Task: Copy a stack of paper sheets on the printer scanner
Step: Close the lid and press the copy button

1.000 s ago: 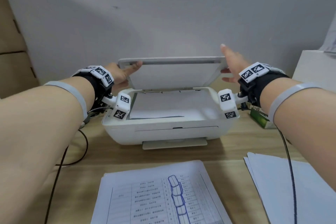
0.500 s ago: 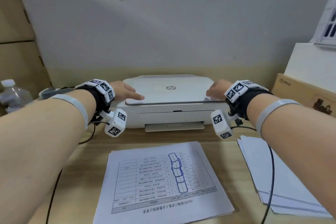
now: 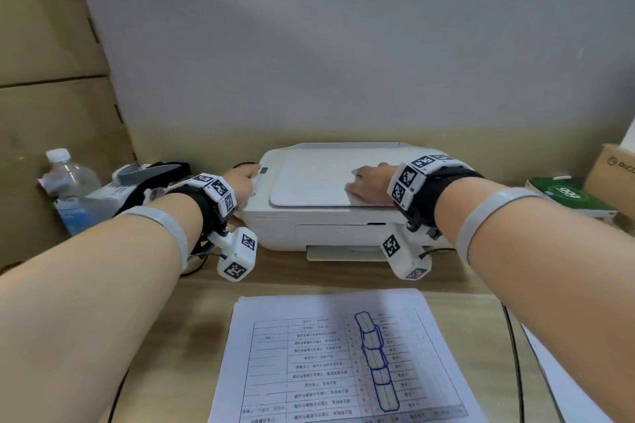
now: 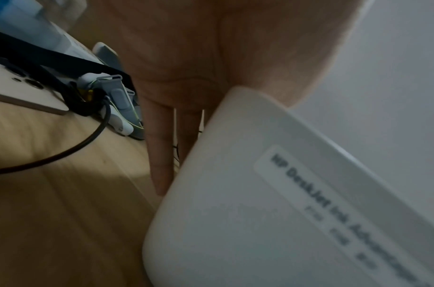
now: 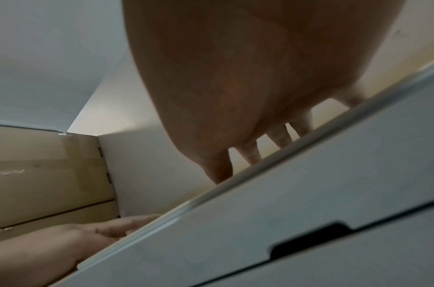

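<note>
here, right hand flat, fingers straight, on closed printer lid, left hand fingers straight at its corner

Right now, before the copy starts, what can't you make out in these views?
- Sheet on the glass: hidden in every view by the closed scanner lid.
- Which button the left hand is at: too small in the head view; the printer corner blocks the left wrist view.
- Model label: partly blurred, left wrist view.
- Right-side paper stack: cut off by the head view's edge.
</note>
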A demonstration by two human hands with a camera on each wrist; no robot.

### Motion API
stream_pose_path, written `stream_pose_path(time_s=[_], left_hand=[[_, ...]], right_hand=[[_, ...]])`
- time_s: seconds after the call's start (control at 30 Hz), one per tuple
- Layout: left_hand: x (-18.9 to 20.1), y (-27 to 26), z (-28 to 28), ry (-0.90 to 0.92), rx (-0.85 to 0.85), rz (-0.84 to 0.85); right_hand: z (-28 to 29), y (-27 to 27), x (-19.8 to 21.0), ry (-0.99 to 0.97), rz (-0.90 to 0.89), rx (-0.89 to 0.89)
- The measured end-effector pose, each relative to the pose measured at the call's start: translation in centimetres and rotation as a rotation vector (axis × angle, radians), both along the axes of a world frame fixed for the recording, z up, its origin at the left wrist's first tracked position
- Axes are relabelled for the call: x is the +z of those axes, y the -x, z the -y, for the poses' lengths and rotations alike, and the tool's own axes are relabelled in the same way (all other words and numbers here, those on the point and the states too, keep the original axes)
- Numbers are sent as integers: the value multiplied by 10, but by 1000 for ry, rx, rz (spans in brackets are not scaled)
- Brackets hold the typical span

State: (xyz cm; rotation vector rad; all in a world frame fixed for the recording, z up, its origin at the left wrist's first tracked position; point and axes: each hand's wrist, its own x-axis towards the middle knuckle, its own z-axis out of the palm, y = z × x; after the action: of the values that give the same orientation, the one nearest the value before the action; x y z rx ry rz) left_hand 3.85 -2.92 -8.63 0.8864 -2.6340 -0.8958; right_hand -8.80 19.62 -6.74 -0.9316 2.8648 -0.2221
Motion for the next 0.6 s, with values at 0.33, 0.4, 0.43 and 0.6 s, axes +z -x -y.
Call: stream_pose_path(time_s=[0.33,0.4,0.43,0.6], left_hand=[[-22,-2,3,37,45,-199],[-22,-1,3,49,42,-193],[-21,-1,3,59,41,-184],[-16,-2,3,63,42,-130]], right_hand=[[14,10,-30,3,-75,-59],[15,9,-30,10,-65,-63],[16,9,-30,11,-63,-65],[15,14,-34,16,-79,-61]])
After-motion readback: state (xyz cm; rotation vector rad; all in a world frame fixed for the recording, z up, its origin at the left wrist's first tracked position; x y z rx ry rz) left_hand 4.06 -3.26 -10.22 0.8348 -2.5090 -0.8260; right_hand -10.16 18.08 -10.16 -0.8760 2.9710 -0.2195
